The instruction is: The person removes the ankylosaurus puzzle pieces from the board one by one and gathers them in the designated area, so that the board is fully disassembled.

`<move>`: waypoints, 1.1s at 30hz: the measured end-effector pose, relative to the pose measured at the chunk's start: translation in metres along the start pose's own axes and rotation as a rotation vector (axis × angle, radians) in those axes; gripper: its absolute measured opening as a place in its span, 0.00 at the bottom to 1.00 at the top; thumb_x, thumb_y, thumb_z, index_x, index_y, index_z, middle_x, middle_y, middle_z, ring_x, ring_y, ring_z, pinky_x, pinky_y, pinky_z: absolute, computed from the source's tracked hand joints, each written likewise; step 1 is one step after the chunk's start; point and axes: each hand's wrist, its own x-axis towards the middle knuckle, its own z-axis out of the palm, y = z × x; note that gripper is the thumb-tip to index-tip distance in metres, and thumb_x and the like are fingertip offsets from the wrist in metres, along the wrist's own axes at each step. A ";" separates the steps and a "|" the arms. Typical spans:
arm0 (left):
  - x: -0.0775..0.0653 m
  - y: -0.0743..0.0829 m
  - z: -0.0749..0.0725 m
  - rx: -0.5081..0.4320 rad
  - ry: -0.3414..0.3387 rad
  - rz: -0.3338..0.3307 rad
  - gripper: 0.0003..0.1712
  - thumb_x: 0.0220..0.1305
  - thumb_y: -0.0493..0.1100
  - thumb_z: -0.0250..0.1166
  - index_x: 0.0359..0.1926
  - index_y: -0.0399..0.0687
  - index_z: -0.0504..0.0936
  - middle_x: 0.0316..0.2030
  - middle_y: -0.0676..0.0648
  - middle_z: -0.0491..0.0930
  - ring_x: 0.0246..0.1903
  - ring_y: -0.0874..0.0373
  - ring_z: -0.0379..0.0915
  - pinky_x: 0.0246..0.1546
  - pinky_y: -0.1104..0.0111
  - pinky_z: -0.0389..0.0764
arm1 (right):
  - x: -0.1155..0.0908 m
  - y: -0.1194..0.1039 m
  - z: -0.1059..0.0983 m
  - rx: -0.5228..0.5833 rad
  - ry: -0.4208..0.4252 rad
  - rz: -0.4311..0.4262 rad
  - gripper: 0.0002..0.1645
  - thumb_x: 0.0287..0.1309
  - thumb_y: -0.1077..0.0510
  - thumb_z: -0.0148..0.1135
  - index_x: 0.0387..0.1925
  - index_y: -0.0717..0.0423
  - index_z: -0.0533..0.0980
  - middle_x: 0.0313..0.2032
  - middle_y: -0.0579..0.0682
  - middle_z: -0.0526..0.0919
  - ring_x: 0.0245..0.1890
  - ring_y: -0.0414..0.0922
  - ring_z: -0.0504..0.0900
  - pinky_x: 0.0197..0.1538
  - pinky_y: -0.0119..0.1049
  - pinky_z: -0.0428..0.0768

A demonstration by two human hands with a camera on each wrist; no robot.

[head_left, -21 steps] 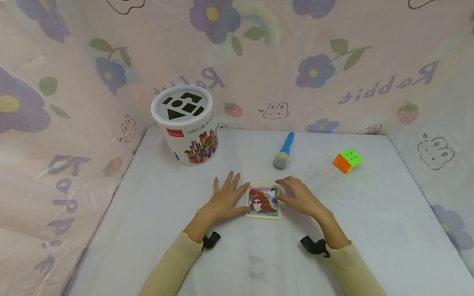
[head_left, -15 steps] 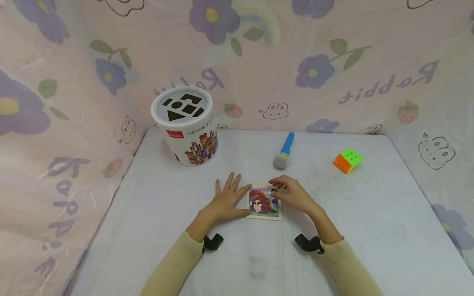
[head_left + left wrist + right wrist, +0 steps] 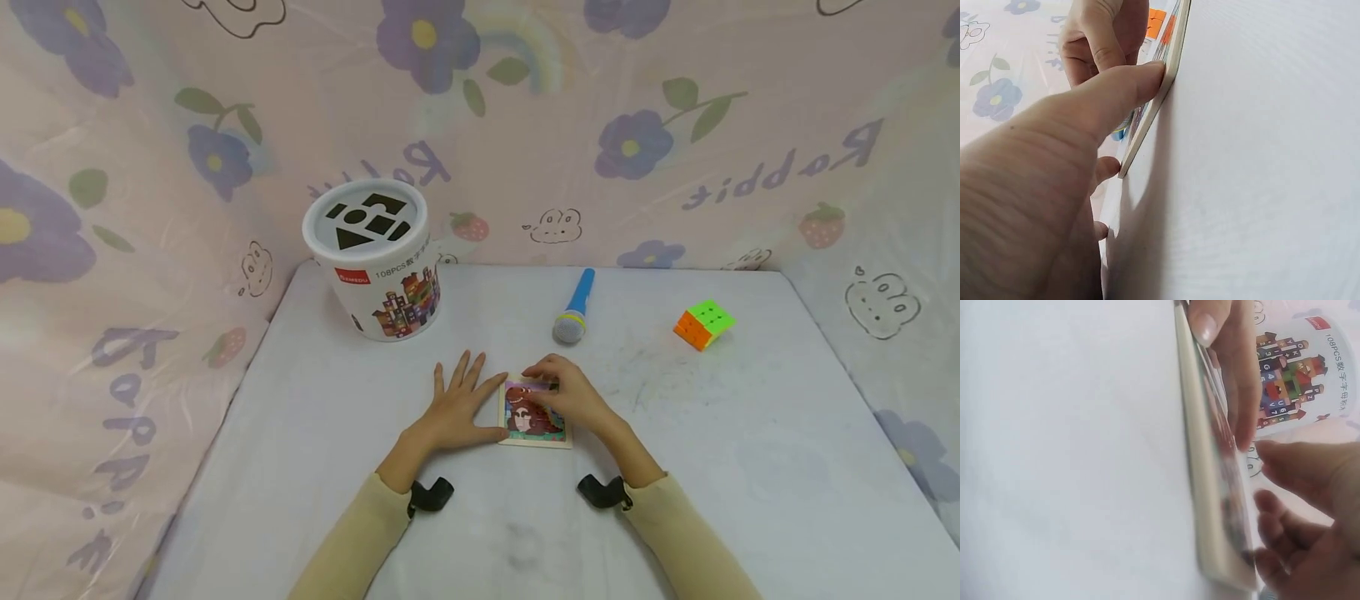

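Observation:
A small square wooden dinosaur jigsaw puzzle (image 3: 534, 422) in a pale frame lies flat on the white table. My left hand (image 3: 453, 415) rests beside it with spread fingers; its thumb touches the frame's left edge, as the left wrist view shows at the puzzle's rim (image 3: 1147, 128). Over the puzzle's upper right part hovers my right hand (image 3: 573, 396), fingers loosely bent, thumb over the picture. In the right wrist view, a gap shows between the thumb and fingers of the right hand (image 3: 1310, 512), with no piece visible between them.
A white bucket (image 3: 375, 275) with shape cutouts in its lid stands at the back left. Behind the puzzle lies a blue toy microphone (image 3: 577, 304). A green and orange puzzle cube (image 3: 703, 325) sits to the right. Patterned cloth (image 3: 495, 167) hangs behind the table.
My right hand has moved left from the puzzle's right edge to over its upper part. The left hand and the puzzle have stayed nearly in place.

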 end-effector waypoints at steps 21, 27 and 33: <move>0.011 0.004 -0.007 -0.133 -0.012 0.007 0.46 0.51 0.65 0.72 0.68 0.57 0.67 0.78 0.38 0.41 0.76 0.42 0.21 0.63 0.29 0.25 | 0.003 0.006 0.004 -0.052 0.016 0.015 0.09 0.58 0.69 0.68 0.42 0.64 0.83 0.36 0.50 0.79 0.37 0.45 0.78 0.42 0.37 0.79; 0.011 0.003 -0.007 -0.124 -0.012 0.014 0.50 0.52 0.67 0.71 0.73 0.56 0.64 0.78 0.39 0.41 0.77 0.42 0.23 0.64 0.31 0.24 | 0.007 -0.001 0.010 -0.131 -0.013 -0.002 0.12 0.56 0.62 0.72 0.42 0.63 0.84 0.36 0.49 0.78 0.38 0.45 0.74 0.42 0.39 0.76; 0.014 0.005 0.000 -0.076 0.041 0.001 0.46 0.55 0.71 0.67 0.70 0.58 0.66 0.78 0.40 0.44 0.77 0.41 0.27 0.64 0.30 0.26 | 0.014 -0.002 0.016 -0.152 -0.048 0.014 0.12 0.55 0.64 0.73 0.42 0.62 0.83 0.36 0.49 0.78 0.37 0.44 0.75 0.42 0.39 0.77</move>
